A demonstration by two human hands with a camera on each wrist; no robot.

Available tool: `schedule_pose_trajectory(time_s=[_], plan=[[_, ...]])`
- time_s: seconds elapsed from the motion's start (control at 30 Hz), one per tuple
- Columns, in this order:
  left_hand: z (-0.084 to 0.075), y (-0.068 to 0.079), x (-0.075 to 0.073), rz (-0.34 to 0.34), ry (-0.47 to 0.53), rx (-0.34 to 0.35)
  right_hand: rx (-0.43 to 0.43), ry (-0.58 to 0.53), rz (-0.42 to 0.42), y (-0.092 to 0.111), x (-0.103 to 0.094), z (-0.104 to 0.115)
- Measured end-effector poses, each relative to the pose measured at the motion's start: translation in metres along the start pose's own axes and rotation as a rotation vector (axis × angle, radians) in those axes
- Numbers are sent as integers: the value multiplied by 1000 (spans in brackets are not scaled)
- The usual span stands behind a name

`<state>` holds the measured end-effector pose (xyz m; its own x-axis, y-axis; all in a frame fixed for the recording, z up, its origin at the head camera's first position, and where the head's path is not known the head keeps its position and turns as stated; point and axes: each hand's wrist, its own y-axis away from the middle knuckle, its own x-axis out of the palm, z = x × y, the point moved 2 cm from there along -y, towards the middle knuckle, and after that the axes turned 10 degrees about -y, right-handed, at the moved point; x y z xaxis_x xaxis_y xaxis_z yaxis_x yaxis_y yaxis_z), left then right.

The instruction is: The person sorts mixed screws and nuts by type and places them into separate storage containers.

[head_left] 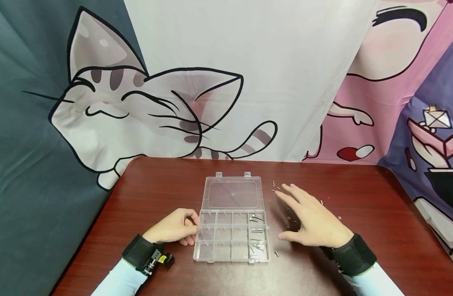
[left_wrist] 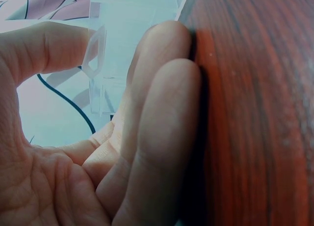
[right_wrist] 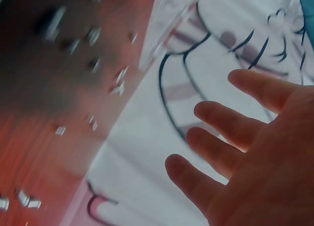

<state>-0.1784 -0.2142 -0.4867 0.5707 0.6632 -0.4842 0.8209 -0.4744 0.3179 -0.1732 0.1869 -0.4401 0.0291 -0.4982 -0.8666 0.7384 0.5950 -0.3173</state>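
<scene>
A clear plastic compartment box [head_left: 221, 236] lies on the table with its lid [head_left: 233, 193] folded back. Short metal screws [head_left: 256, 231] are in its right-hand column of compartments. My left hand [head_left: 176, 227] grips the left edge of the box; the left wrist view shows a fingertip against the clear side wall [left_wrist: 105, 54] and other fingers low beside the tabletop. To the right of the box, my right hand [head_left: 315, 218] hovers above scattered small hardware with its fingers spread and nothing in them. In the right wrist view, loose metal pieces [right_wrist: 93, 36] lie beyond these fingers [right_wrist: 216, 120].
Around the right hand, loose screws [head_left: 276, 253] and small nuts [head_left: 339, 218] are strewn on the reddish-brown table [head_left: 167, 176]. A printed cloth backdrop [head_left: 293, 74] hangs behind the table's far edge. Both wrists wear black straps [head_left: 353, 255].
</scene>
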Motion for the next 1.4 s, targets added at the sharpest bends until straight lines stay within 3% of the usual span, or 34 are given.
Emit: schedule_pose_trajectory(time_s=[0.23, 0.6, 1.0, 1.13, 1.4], plan=[[3, -1, 1, 15, 12, -7, 55, 17, 17, 4, 1, -23], [3, -4, -1, 15, 21, 2, 1, 44, 55, -1, 21, -30], [4, -4, 0, 16, 13, -9, 199, 10, 95, -1, 24, -29], [4, -4, 0, 19, 23, -7, 217, 15, 69, 0, 24, -30], [3, -4, 0, 10, 9, 1, 141, 32, -76, -4, 22, -29]])
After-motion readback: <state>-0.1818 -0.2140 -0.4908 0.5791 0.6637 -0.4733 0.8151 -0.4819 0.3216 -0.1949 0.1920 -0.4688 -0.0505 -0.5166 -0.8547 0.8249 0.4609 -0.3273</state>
